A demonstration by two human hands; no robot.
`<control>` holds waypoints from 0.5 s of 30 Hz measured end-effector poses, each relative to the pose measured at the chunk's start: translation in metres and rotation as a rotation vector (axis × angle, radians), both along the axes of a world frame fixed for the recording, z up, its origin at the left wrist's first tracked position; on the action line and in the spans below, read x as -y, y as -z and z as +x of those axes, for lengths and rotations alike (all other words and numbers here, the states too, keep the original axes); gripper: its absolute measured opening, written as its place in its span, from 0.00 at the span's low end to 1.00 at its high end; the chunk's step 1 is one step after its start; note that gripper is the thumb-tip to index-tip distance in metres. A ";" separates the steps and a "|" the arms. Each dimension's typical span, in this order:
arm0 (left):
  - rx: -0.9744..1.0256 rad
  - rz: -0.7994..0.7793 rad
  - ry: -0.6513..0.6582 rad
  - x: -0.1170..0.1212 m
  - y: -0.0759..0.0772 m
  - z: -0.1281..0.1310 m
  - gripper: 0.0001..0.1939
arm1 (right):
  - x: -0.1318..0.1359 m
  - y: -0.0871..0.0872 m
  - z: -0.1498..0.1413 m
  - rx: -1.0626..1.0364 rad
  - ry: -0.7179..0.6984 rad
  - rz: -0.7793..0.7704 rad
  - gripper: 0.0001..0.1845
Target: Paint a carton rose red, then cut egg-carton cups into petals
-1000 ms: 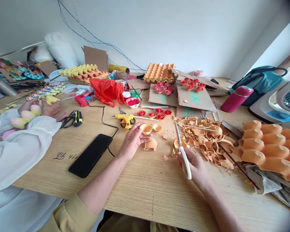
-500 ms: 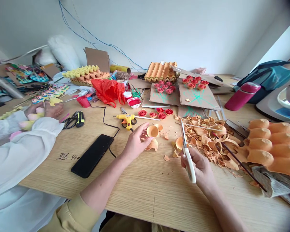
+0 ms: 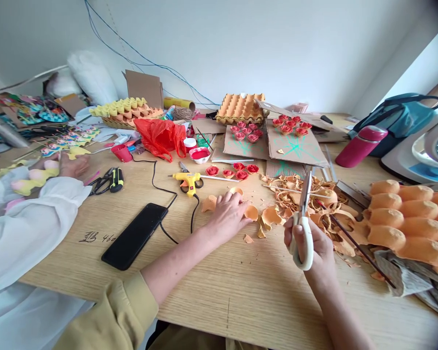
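Left hand (image 3: 229,216) has dropped from holding an orange cup up to resting low over the worktop (image 3: 200,296). Its fingers are bent right by an orange cup (image 3: 251,213), though I can't tell if they're pinching it. Right hand (image 3: 318,245) has tipped the scissors (image 3: 308,245) more upright, its grip wrapped round the white handles. Orange scraps (image 3: 288,192) lie behind, red flowers (image 3: 241,174) further left.
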State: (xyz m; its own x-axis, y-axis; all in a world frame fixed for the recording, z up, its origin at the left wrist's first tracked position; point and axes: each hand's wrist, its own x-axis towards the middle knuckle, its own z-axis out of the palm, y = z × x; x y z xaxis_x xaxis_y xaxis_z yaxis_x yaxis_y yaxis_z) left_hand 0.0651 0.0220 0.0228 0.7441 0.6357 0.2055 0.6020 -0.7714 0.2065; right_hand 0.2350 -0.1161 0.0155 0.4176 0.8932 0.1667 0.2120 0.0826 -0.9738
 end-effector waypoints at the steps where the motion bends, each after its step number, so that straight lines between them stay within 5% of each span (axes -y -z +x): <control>1: -0.002 0.002 -0.007 0.001 0.001 0.000 0.16 | 0.000 0.000 0.000 0.004 -0.005 -0.003 0.21; 9: 0.001 -0.032 -0.022 0.005 0.000 -0.010 0.16 | -0.001 0.004 -0.001 0.054 -0.028 0.000 0.21; 15: 0.095 0.053 -0.118 -0.028 -0.016 -0.013 0.19 | -0.002 0.005 0.000 0.052 -0.024 -0.009 0.22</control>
